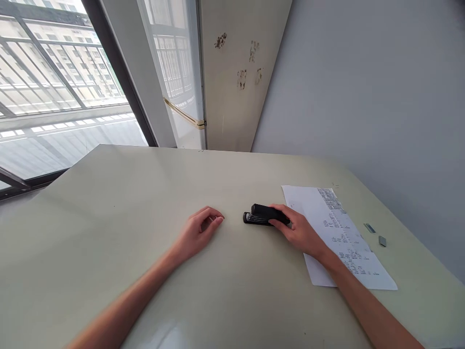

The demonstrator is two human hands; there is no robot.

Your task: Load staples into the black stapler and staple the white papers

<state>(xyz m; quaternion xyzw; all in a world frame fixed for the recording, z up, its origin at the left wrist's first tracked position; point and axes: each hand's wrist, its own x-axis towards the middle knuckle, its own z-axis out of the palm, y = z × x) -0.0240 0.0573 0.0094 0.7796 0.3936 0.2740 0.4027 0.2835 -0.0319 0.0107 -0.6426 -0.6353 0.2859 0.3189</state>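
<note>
Left hand (201, 229) and stapler (268, 213) are separated by a gap; wide passage is offered across table (145, 194) beyond both. Low passage over paper (337, 233) is blocked by right forearm (347, 285); right is bounded by wall (363, 87).

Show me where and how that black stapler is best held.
Probably by the right-hand part of the black stapler, coming from the right and gripping across its long sides, as the right hand does. It lies lengthwise left to right, slim enough to span, and its left end gapes open, so is better left clear.
</note>
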